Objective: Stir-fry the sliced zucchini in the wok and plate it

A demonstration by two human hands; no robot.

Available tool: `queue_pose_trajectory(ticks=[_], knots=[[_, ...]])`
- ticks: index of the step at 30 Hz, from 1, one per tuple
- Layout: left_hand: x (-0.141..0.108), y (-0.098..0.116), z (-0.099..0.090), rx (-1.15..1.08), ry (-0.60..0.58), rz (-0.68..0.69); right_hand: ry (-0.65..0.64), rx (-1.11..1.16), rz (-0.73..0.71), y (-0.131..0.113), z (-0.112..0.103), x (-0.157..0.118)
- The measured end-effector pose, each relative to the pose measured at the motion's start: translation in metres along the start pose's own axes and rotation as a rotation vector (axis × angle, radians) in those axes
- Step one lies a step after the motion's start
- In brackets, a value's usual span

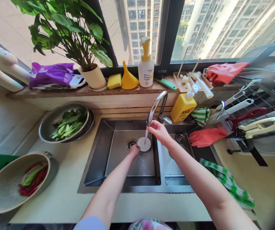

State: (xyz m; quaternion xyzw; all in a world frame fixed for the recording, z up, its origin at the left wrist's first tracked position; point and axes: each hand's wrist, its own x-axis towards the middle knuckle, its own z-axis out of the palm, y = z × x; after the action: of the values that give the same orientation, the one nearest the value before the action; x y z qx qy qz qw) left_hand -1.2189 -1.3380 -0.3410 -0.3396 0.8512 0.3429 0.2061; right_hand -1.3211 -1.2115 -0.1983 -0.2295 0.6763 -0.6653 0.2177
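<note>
So the person's left hand (134,150) had its fingers clamped on the left edge of a white round dish (144,145), which sat under the running water in the larger, left basin (118,169) (couldn't tell if its bottom touched the metal). The right hand (158,129) had thumb and fingers closed around the spout end of the faucet (156,103), just above the dish.

The dish was next to the drain (131,144), fairly near the divider (161,164) on its right, with more basin floor stretching left and toward the front rim. The right forearm crossed over the smaller basin (175,172).

Along the edges, a metal bowl of greens (41,129) stood on the counter (63,188) left of the sink, a pink glove (206,137) lay by the right rim, and a green-striped cloth (233,185) overlapped the front right corner.
</note>
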Motion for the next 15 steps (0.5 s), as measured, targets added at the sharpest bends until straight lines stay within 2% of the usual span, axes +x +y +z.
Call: queue_pose_trajectory(ticks=[3,5,8,11,13,15], knots=[[-0.005,-0.014,0.019,0.01,-0.058,-0.022,0.034,-0.399,0.01,0.012,-0.005,-0.009],[-0.015,-0.024,0.022,0.022,-0.063,-0.014,0.051,-0.596,0.022,0.018,-0.015,-0.013],[-0.044,-0.043,0.017,0.06,-0.036,0.002,0.112,-0.765,-0.018,0.024,-0.041,-0.012],[-0.082,-0.068,0.015,0.105,-0.004,0.003,0.194,-1.206,-0.063,0.031,-0.067,-0.004],[-0.103,-0.082,0.018,0.115,-0.002,0.005,0.176,-1.451,-0.065,0.037,-0.076,0.001],[-0.113,-0.089,0.022,0.111,-0.013,0.007,0.123,-1.512,-0.062,0.042,-0.08,0.004]])
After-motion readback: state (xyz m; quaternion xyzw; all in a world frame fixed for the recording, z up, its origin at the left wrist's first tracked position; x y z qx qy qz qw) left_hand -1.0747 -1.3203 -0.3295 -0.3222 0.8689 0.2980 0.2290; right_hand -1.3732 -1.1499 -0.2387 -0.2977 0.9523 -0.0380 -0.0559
